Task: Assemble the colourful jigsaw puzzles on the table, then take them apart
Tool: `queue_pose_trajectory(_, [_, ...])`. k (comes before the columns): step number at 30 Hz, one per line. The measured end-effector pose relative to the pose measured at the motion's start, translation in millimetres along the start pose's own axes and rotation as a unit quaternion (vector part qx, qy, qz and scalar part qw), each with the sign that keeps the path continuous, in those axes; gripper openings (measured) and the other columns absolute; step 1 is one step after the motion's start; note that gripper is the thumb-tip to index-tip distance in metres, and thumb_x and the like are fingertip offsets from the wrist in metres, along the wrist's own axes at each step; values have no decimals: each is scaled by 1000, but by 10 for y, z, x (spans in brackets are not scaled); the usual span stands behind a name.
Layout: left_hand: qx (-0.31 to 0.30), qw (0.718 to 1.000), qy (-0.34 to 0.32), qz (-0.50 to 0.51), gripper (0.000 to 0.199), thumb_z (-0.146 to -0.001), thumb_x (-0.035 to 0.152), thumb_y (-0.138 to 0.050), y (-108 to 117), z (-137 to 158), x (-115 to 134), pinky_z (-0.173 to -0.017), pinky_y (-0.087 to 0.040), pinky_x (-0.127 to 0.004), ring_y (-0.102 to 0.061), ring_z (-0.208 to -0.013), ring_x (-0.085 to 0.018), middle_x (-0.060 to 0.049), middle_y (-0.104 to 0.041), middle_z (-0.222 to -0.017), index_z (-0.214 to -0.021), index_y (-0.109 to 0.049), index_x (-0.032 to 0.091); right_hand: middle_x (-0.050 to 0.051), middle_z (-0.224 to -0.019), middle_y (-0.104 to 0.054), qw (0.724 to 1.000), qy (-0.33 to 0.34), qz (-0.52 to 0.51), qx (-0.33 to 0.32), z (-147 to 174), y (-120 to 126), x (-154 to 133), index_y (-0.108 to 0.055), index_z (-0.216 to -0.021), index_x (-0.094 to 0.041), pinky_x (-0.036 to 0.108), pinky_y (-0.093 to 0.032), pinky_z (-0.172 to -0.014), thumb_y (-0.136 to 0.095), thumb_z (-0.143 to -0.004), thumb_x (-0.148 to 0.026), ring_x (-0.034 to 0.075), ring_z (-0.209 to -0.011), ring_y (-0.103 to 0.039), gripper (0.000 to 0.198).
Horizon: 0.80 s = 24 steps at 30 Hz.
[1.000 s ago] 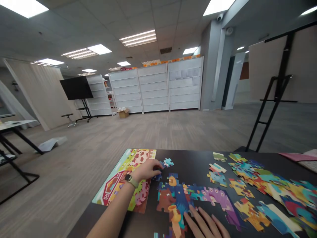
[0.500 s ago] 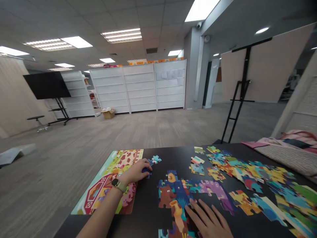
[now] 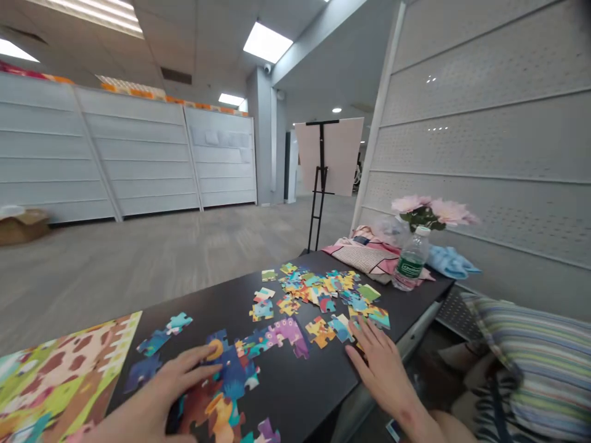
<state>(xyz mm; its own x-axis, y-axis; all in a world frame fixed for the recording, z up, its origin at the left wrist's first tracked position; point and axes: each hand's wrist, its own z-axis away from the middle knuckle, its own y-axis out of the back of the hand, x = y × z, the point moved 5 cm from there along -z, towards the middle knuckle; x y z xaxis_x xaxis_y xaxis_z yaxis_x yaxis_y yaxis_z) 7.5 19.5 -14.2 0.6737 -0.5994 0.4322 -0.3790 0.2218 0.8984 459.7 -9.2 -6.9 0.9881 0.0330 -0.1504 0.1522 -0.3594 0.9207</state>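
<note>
While the left hand point(image 3: 154, 397), fingers parted, overlaps the joined puzzle point(image 3: 233, 372) toward its three o'clock, the right hand point(image 3: 379, 364), fingers spread, reaches over loose pieces point(image 3: 325, 303) toward its eleven o'clock. Choosing one seems underway; next calls for a pinch.

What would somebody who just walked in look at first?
Probably the bright heap of puzzle pieces on the dark table, beyond the right hand. Nearer, the left hand partly covers a colourful joined-up section of puzzle. Pink flowers also stand out at the table's far right end, behind a clear bottle.
</note>
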Motion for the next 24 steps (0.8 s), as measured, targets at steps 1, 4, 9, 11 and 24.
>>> queue_pose_trajectory(1, [-20, 1000, -19, 0, 97, -66, 48, -85, -100, -31, 53, -112, -38, -57, -35, -144, -42, -4, -29, -164, -151, -37, 47, 10, -156, -43, 1000, -6, 15, -23, -26, -52, 91, -51, -147, -24, 56, -34, -116, -41, -100, -50, 33, -145, -38, 54])
queue_pose_trajectory(4, [-48, 998, -34, -30, 95, -63, 55, -85, -307, -159, 61, -111, -38, -59, -38, -142, -46, -8, -34, -161, -148, -46, 41, 5, -160, -37, 996, -23, 44, -71, -132, -160, 238, -46, -150, -29, 57, -22, -121, -36, -98, -60, 32, -149, -30, 61])
queue_pose_trajectory(9, [13, 998, -34, -52, 53, -92, 59, -59, -313, -238, -17, -112, -39, -47, -44, -140, -36, -5, -46, -155, -142, -54, 42, 4, -162, -31, 992, -43, 49, -109, -398, -272, 420, -39, -154, -28, 58, -10, -123, -30, -97, -65, 31, -152, -21, 68])
queue_pose_trajectory(11, [35, 997, -36, -58, 53, -91, 59, -60, -271, -216, 18, -111, -39, -46, -45, -140, -37, -5, -47, -154, -141, -54, 43, 4, -163, -30, 991, -51, 49, -111, -512, -308, 494, -36, -155, -28, 59, -9, -123, -29, -97, -66, 31, -152, -20, 70])
queue_pose_trajectory(24, [11, 998, -7, 69, 85, -76, 57, -80, 208, -66, 333, -117, -32, -56, -31, -147, -39, -9, -32, -162, -150, -43, 35, 10, -97, -76, 996, -20, -68, -60, -1260, -326, -22, -66, -123, -17, 36, -50, -83, -58, -80, -41, 30, -96, -69, 50])
